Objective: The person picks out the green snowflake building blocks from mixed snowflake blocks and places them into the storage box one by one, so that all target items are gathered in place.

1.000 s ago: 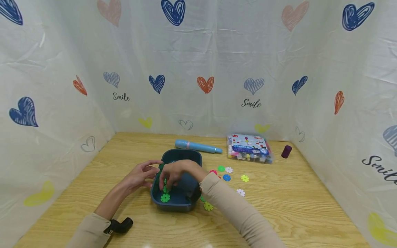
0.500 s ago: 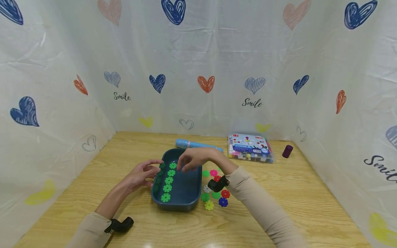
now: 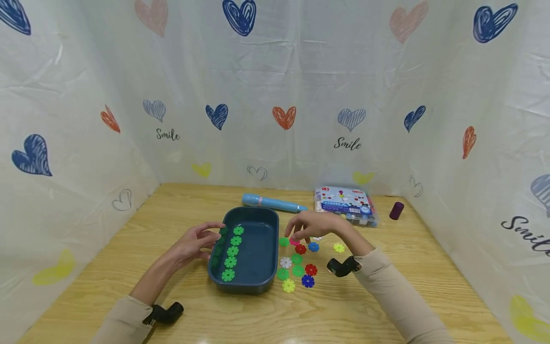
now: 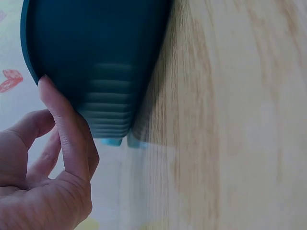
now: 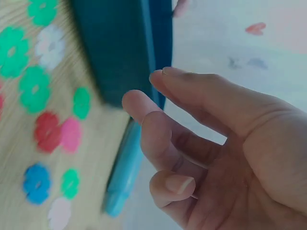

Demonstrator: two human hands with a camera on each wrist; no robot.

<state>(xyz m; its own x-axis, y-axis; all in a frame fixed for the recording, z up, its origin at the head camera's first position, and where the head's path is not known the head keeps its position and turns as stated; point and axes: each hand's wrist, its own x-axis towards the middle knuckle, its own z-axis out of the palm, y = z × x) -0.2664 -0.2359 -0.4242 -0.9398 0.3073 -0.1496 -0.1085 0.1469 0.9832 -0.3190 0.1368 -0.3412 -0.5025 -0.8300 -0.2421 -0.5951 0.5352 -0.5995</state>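
Note:
A dark teal tray [image 3: 268,248] lies on the wooden table, with a column of several green snowflake discs [image 3: 232,251] along its left side. My left hand [image 3: 213,235] rests against the tray's left rim. In the left wrist view its fingers [image 4: 64,129] lie nearly straight on the tray's outer wall [image 4: 100,62]. My right hand [image 3: 299,233] hovers over loose coloured discs [image 3: 298,270] just right of the tray. In the right wrist view that hand [image 5: 160,124] has loosely curled fingers and holds nothing. Red, pink, green, blue and white discs [image 5: 48,132] lie below it.
A light blue pen-like tube [image 3: 275,203] lies behind the tray. A clear plastic box [image 3: 345,205] of small pieces and a purple cap [image 3: 396,210] sit at the back right. Heart-printed curtains wall the table on three sides.
My right hand has lifted out of the tray and moved right, over the loose discs. The green discs in the tray now show in a column. The left hand has stayed put.

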